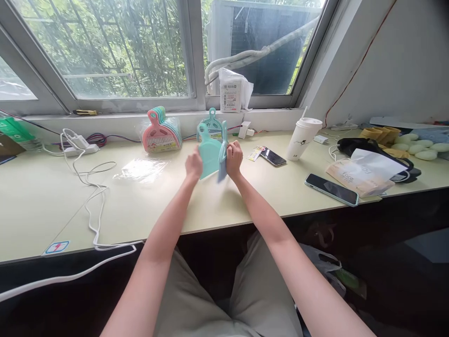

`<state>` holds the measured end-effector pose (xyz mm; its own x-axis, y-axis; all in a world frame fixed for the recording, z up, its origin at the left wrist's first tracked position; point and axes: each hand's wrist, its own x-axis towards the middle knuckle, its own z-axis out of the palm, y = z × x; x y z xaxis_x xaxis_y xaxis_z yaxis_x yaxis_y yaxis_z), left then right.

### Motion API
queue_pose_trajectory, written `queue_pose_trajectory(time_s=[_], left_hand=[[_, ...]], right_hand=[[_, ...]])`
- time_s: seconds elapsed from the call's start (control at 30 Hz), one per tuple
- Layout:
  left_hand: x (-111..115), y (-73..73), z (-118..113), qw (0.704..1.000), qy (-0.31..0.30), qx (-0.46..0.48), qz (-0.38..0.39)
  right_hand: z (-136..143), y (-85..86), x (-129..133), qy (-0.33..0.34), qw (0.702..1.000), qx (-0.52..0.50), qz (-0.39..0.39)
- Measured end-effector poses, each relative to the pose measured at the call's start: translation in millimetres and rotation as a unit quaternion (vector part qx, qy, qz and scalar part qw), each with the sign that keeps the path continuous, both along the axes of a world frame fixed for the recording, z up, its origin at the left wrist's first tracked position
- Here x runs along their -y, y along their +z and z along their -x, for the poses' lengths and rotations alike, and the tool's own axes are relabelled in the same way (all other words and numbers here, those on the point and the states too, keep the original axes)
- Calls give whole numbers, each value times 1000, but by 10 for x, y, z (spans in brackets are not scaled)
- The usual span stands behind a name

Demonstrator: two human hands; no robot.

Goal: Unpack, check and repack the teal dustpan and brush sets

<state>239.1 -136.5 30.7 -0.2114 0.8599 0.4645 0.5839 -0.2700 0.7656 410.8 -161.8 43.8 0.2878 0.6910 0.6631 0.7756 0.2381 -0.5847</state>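
Sitting at a pale yellow-green worktop, a person holds a turquoise plastic dustpan and a turquoise-handled brush with blue bristles at the centre of the frame. The left hand has its grip pinching the pan's left edge, probably to steady the broad, thin sheet; blur hides the exact finger placement. The right hand has its grip closed round the brush, bristles down, close beside the pan; whether they touch cannot be told. Just behind stands another turquoise dustpan set. At centre left, a wrapped row of pink and turquoise dustpans stands upright, likely nested to save room, behind a crumpled clear plastic wrapper.
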Motion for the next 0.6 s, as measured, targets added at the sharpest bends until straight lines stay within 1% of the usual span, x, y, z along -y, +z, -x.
queue_pose_trajectory(time_s=[0.07, 0.1, 0.13, 0.17, 0.2, 0.23, 0.3, 0.37, 0.4, 0.43, 0.5, 0.6], left_hand=[[-116, 5, 300, 997, 68, 17, 15], [-170, 3, 456, 995, 100, 11, 17], [-216, -2, 595, 993, 114, -4, 22], [-249, -8, 703, 993, 114, -23, 28], [-270, -17, 775, 991, 121, -32, 39], [-277, -28, 808, 990, 125, -47, 51], [-266, -59, 785, 984, 131, -90, 77], [-240, -94, 713, 978, 119, -139, 97], [-228, -108, 681, 977, 108, -153, 104], [-217, -118, 658, 977, 99, -155, 108], [-199, -121, 640, 982, 97, -126, 99], [-166, -101, 640, 988, 119, -81, 59]], right_hand=[[-147, 60, -45, -43, 999, -2, -11], [-228, 72, -78, -65, 998, 1, -4], [-306, 68, -115, -80, 997, 8, 16], [-376, 46, -153, -88, 995, 18, 49], [-432, 6, -189, -90, 991, 30, 90], [-472, -48, -222, -88, 986, 44, 133], [-506, -176, -271, -77, 972, 72, 212], [-498, -286, -298, -64, 958, 85, 267], [-488, -324, -306, -58, 954, 83, 282], [-476, -348, -312, -52, 953, 79, 289], [-449, -361, -316, -44, 956, 73, 280], [-400, -337, -305, -39, 961, 87, 258]])
